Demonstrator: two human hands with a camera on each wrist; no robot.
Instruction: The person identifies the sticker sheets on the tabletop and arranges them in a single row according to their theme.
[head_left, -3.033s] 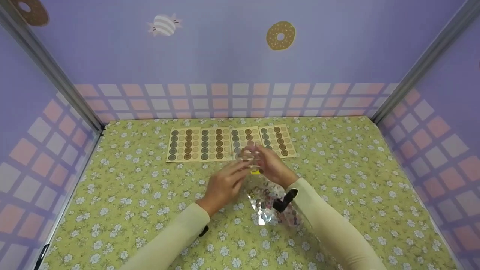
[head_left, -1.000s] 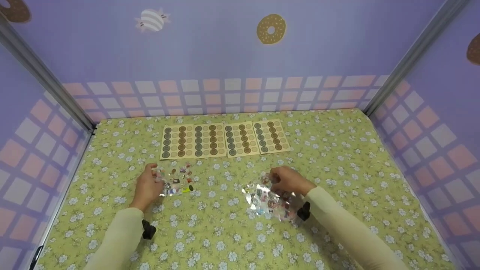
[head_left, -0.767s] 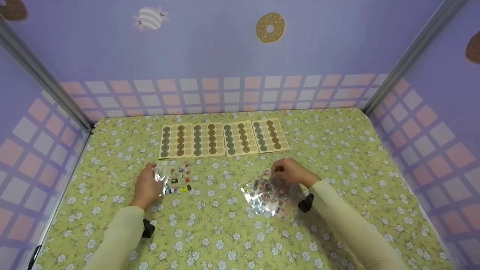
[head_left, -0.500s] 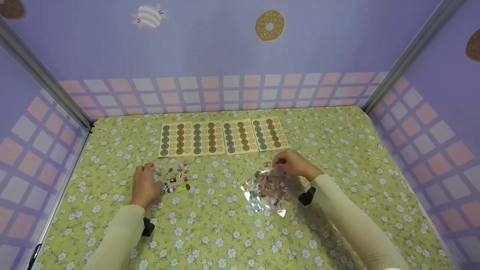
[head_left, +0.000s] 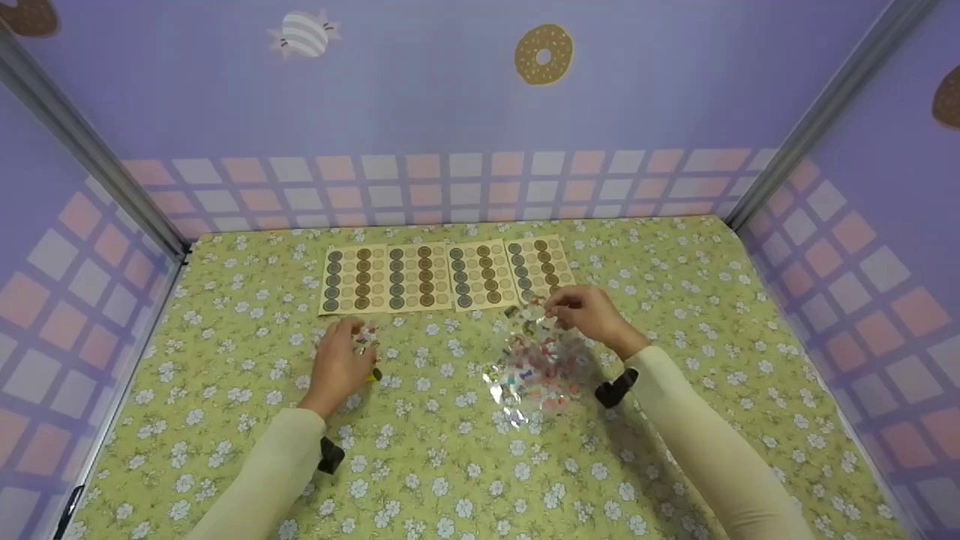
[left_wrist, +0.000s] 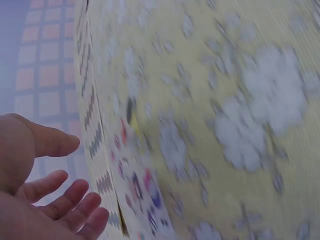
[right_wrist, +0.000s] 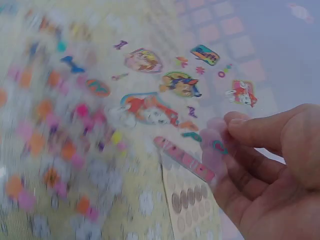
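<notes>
My right hand (head_left: 592,315) pinches the far edge of a clear sheet of colourful cartoon stickers (head_left: 536,367) and holds that edge up, thumb against fingers in the right wrist view. Dogs, bones and small shapes show on the sheet (right_wrist: 150,110), with more stickers seen blurred behind it. My left hand (head_left: 337,367) hovers over a smaller clear sticker sheet (left_wrist: 142,192) on the table, its fingers loosely bent and holding nothing. A yellow sticker with a dark end (head_left: 374,375) shows beside that hand, which hides most of the small sheet in the head view.
Several cream sheets of round brown, grey and beige stickers (head_left: 420,277) lie in a row at the back of the table. Under everything is a green flowered cloth (head_left: 450,457). Purple walls (head_left: 435,90) enclose the back and both sides.
My hands have parted from the middle. The left put a small sticker sheet down on the left, let go and moved right over it. The right gripped the larger sheet and raised its far edge.
</notes>
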